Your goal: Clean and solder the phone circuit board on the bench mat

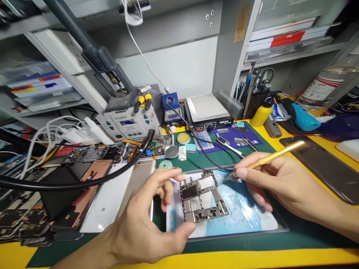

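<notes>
A phone circuit board [206, 198] with shiny metal shields lies over a blue-and-white mat with a clear cover [241, 220]. My left hand [153, 213] curves around the board's left side. Its thumb is at the near edge and its forefinger at the far left corner, pinching the board between them. In my right hand [263, 177] is a gold-handled craft knife [276, 154], held like a pen. The pointed grey blade slants down to the left, just right of the board and apart from it.
Phone shells and parts [92, 194] crowd the left. A black hose [117, 173] arcs over them from the soldering station [131, 121]. A hot plate [209, 112] stands behind, tweezers [251, 142] lie on a purple mat, and a dark phone [322, 164] rests at right.
</notes>
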`<move>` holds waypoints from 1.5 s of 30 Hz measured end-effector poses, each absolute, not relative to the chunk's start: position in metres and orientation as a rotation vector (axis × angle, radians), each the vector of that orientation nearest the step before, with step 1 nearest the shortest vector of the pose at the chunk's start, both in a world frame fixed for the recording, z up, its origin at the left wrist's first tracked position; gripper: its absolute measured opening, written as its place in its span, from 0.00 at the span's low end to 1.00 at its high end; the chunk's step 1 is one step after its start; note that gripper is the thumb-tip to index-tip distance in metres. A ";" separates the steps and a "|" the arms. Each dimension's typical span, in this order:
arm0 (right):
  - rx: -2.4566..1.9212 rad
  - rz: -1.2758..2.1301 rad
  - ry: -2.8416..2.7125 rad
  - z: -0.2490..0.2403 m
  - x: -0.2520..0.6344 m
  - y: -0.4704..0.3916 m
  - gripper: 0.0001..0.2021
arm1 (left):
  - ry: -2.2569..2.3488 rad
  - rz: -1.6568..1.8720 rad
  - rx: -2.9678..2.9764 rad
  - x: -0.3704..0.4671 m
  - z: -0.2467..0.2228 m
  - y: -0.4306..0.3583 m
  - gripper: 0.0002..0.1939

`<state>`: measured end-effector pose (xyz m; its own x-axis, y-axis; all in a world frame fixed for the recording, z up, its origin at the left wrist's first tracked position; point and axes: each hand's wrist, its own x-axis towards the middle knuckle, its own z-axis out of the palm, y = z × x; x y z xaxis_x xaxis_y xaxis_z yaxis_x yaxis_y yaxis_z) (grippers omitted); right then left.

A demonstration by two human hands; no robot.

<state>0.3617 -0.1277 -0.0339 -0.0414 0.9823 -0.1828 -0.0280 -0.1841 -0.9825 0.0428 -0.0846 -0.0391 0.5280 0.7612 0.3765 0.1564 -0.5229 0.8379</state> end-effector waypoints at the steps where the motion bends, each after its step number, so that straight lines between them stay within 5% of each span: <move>1: -1.300 1.383 -1.116 -0.032 0.361 -0.127 0.22 | 0.761 1.019 2.117 0.043 -0.043 -0.088 0.44; 20: -1.366 1.186 -1.209 -0.018 0.349 -0.135 0.17 | 0.704 0.905 2.712 0.053 -0.043 -0.095 0.37; 45: -1.245 1.567 -1.099 -0.008 0.347 -0.127 0.19 | 0.517 0.951 2.765 0.056 -0.050 -0.085 0.40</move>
